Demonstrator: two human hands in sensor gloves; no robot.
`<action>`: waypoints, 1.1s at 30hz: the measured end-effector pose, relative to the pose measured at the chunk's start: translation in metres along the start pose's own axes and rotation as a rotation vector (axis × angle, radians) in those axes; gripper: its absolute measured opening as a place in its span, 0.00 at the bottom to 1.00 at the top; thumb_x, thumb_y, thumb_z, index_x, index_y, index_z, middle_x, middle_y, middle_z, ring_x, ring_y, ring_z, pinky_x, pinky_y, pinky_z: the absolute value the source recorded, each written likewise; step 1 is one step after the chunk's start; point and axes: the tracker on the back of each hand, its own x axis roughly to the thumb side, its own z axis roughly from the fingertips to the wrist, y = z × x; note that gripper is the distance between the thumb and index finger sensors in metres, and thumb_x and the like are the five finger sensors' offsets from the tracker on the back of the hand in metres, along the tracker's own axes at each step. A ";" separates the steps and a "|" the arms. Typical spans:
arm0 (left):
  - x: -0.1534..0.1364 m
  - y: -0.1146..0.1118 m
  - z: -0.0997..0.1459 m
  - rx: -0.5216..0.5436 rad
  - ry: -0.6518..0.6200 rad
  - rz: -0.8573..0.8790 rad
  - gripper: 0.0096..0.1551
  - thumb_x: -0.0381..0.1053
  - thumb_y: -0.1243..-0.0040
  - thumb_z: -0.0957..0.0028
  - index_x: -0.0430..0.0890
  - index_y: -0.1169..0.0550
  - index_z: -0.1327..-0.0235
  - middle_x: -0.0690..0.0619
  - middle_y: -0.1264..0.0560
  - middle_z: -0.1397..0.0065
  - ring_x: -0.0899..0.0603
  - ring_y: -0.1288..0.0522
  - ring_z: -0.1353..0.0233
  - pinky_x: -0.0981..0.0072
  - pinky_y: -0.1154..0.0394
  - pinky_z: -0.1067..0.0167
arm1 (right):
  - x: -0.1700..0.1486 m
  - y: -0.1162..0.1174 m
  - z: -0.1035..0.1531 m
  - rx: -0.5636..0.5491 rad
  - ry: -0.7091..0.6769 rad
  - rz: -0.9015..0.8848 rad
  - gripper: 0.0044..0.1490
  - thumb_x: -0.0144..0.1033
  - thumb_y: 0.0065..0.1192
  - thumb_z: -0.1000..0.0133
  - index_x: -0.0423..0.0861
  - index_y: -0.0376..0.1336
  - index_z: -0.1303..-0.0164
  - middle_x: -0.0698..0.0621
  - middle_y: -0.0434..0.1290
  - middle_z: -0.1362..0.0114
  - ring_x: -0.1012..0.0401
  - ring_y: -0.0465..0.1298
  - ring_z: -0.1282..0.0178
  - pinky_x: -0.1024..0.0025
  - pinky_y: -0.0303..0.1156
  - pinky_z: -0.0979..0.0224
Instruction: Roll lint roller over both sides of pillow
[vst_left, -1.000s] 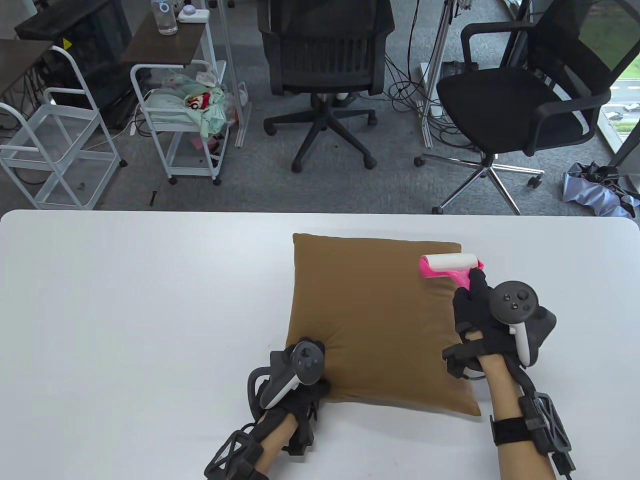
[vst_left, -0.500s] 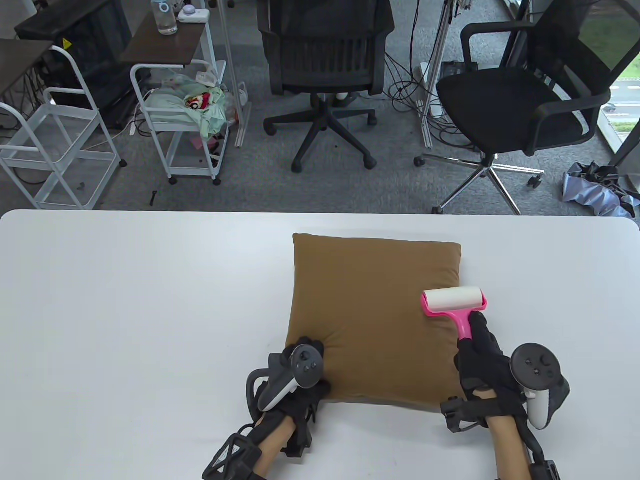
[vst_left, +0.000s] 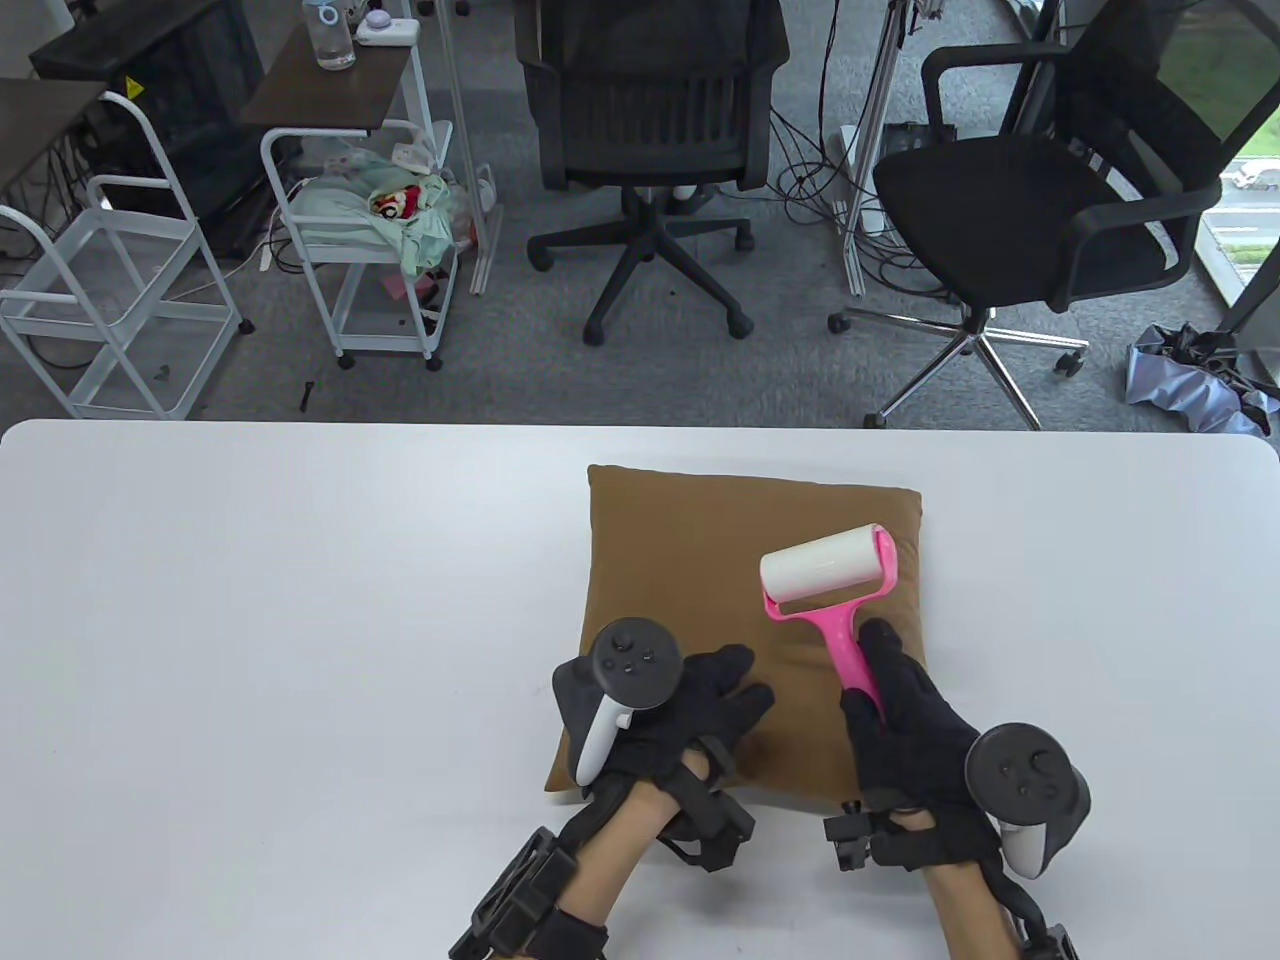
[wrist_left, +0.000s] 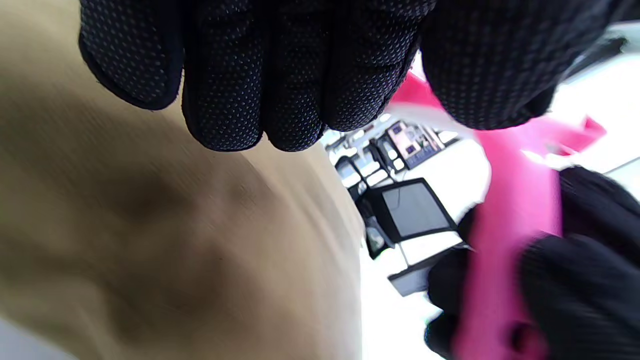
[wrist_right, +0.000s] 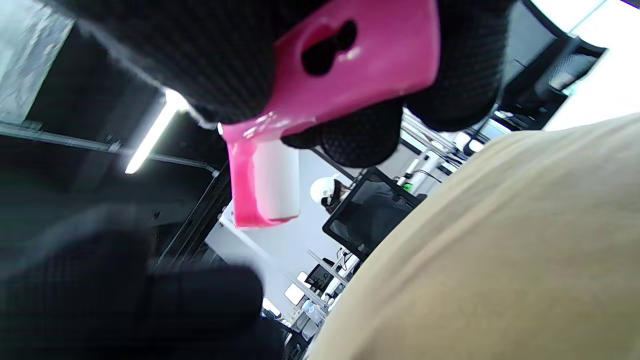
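White table (vst_left: 300, 600); pillow (vst_left: 700, 560) and lint roller (vst_left: 830, 580) unlabelled.

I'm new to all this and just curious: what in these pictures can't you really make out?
- Underside of the pillow: hidden against the table in every view.
- Whether the lint roller touches the pillow: unclear in the table view.
- Left wrist view: roller handle and right hand blurred.
- Left hand palm: covered by its tracker in the table view.
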 end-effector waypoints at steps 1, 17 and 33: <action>0.001 -0.003 -0.002 -0.006 0.025 0.050 0.41 0.65 0.36 0.64 0.51 0.22 0.36 0.46 0.22 0.29 0.35 0.19 0.34 0.40 0.25 0.40 | 0.004 0.004 0.002 0.006 -0.031 0.049 0.41 0.41 0.74 0.55 0.57 0.61 0.30 0.58 0.79 0.30 0.58 0.84 0.40 0.55 0.80 0.36; -0.014 0.035 0.001 0.144 0.238 0.209 0.34 0.62 0.30 0.66 0.45 0.16 0.48 0.44 0.15 0.44 0.37 0.13 0.51 0.40 0.21 0.50 | 0.003 0.017 0.006 0.112 -0.165 0.215 0.45 0.60 0.69 0.58 0.58 0.60 0.29 0.56 0.77 0.28 0.58 0.82 0.36 0.53 0.76 0.31; -0.012 0.196 0.037 0.493 0.210 -0.249 0.34 0.56 0.30 0.64 0.43 0.21 0.44 0.40 0.17 0.41 0.35 0.12 0.50 0.36 0.22 0.48 | -0.035 0.042 -0.001 0.318 -0.025 0.673 0.41 0.64 0.64 0.56 0.64 0.62 0.31 0.56 0.65 0.18 0.53 0.69 0.23 0.48 0.67 0.24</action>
